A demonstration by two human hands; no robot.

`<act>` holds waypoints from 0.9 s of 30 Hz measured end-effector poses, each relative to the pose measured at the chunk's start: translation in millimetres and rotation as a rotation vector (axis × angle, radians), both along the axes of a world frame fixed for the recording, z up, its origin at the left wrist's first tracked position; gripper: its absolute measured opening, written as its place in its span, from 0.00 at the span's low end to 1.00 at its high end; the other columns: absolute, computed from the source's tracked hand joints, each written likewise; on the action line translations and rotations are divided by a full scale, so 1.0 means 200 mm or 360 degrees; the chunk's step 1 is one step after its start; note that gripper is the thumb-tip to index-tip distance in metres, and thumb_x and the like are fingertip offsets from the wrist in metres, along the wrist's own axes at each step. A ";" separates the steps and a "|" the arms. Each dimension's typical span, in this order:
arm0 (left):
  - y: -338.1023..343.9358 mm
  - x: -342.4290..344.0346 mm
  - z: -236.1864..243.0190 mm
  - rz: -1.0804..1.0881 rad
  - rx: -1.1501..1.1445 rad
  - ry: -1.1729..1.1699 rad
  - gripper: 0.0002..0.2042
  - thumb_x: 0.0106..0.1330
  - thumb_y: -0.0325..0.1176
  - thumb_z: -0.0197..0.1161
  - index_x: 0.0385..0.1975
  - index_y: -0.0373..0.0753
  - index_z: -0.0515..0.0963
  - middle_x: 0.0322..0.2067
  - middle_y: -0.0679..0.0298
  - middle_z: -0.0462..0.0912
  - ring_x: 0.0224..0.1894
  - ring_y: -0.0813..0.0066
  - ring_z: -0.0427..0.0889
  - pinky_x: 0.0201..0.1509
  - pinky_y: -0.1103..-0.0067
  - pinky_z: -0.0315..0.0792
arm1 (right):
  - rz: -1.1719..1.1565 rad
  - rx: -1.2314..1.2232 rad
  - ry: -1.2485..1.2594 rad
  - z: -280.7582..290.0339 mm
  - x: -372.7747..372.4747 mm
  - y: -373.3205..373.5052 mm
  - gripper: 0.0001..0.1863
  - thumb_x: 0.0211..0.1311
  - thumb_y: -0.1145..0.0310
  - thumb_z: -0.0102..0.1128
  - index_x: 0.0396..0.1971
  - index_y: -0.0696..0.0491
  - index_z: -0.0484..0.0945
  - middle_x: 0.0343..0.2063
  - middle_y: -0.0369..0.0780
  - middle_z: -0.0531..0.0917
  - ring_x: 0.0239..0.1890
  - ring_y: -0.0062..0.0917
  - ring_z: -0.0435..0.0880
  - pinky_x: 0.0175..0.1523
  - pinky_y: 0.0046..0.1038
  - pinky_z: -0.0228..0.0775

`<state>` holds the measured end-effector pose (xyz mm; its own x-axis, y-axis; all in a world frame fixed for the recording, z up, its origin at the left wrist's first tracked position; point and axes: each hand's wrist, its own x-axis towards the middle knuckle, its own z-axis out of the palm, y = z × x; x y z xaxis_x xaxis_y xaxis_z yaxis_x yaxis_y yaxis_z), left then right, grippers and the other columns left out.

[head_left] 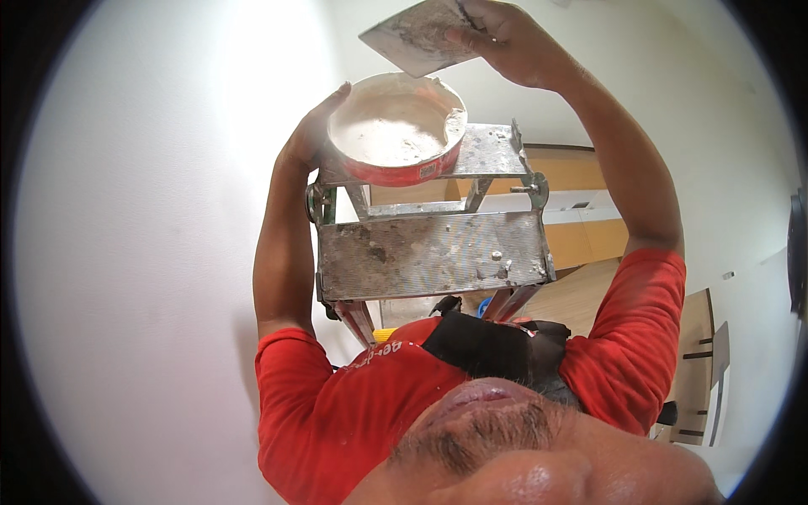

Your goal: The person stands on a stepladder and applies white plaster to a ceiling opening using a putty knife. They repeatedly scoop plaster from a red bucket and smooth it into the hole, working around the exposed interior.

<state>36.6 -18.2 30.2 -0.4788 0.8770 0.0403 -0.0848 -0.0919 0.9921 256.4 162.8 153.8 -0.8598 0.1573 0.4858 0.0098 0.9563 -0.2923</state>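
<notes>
A round red bucket [394,175] of whitish putty [387,141] stands on the top of a stepladder [497,150]. My left hand [318,126] is wrapped round the bucket's left side, with the fingertips near the rim and some fingers hidden behind it. Above the bucket and a little to its right, my right hand [513,42] grips a flat putty spreader [425,40] by its edge. The spreader is tilted, smeared with whitish and dark residue, and held apart from the rim. A lump of putty clings inside the bucket's right wall.
Below the bucket lies the ladder's wide ribbed step [433,257], spotted with dried splashes. A white wall [135,252] rises close on my left. Beyond the ladder are wood-coloured cabinets [581,240]. Something blue [483,306] shows low behind the ladder.
</notes>
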 end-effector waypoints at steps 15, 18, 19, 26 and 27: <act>0.02 -0.02 -0.07 0.0226 -0.0046 -0.0028 0.38 0.71 0.61 0.57 0.61 0.26 0.74 0.54 0.42 0.81 0.56 0.56 0.81 0.60 0.70 0.74 | 0.0215 0.1126 -0.0979 0.23 -0.02 -0.33 0.06 0.59 0.77 0.62 0.36 0.59 0.84 0.35 0.47 0.87 0.42 0.39 0.85 0.51 0.40 0.76; 0.02 -0.01 -0.06 0.0198 -0.0014 -0.0082 0.36 0.71 0.58 0.59 0.60 0.26 0.75 0.54 0.42 0.81 0.56 0.55 0.81 0.59 0.69 0.74 | 0.0162 0.1109 -0.1041 0.25 -0.02 -0.39 0.06 0.58 0.77 0.62 0.35 0.59 0.85 0.34 0.47 0.87 0.41 0.39 0.86 0.50 0.40 0.77; 0.02 -0.01 -0.06 0.0188 -0.0002 -0.0097 0.35 0.71 0.57 0.59 0.60 0.26 0.75 0.54 0.42 0.81 0.56 0.55 0.81 0.59 0.69 0.74 | 0.0166 0.1137 -0.1055 0.27 -0.02 -0.40 0.07 0.58 0.77 0.62 0.35 0.59 0.85 0.34 0.47 0.87 0.41 0.39 0.86 0.50 0.40 0.77; 0.02 -0.04 -0.09 0.0170 0.0012 -0.0137 0.32 0.73 0.54 0.59 0.60 0.27 0.76 0.53 0.45 0.82 0.54 0.57 0.82 0.58 0.70 0.75 | 0.0080 0.1168 -0.1408 0.31 -0.14 -0.50 0.09 0.60 0.77 0.60 0.37 0.60 0.87 0.37 0.48 0.89 0.39 0.39 0.88 0.45 0.39 0.78; 0.02 -0.04 -0.09 0.0170 0.0033 -0.0160 0.32 0.73 0.54 0.59 0.60 0.27 0.76 0.52 0.46 0.82 0.53 0.58 0.82 0.58 0.70 0.75 | 0.0073 0.1230 -0.1476 0.30 -0.17 -0.52 0.10 0.60 0.76 0.60 0.38 0.59 0.88 0.37 0.47 0.89 0.39 0.38 0.88 0.45 0.39 0.78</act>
<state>29.0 -13.9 13.2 -0.5717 0.8204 0.0048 -0.1723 -0.1258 0.9770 222.1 59.8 214.8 -0.9286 0.0581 -0.3666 -0.1255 0.8805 0.4572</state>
